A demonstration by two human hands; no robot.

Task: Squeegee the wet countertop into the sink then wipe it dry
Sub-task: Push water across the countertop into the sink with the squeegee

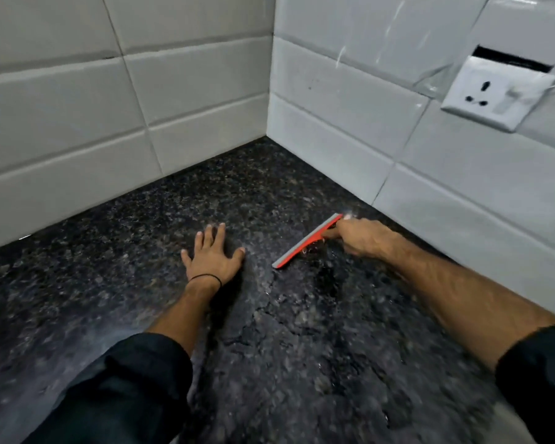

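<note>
Head view, left to right: the left hand (212, 258) lies flat, fingers spread, bracing on the dark countertop (109, 283); the squeegee (306, 241) rests blade-down near the tiled wall (462, 193), its handle clenched in the right hand (364, 240). Best keep the blade edge flat with even pressure, pulling the pooled water (302, 309) steadily toward the sink, which is not visible.

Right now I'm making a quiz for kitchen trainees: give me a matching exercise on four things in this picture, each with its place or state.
Things:
1. left hand
2. right hand
3. squeegee
4. wall socket

Places or states:
A. set in the tiled wall, upper right
B. flat on the countertop, fingers spread
C. orange and grey, blade on the wet stone
D. closed round a handle near the right wall

Pairs: 1-B, 2-D, 3-C, 4-A
</note>
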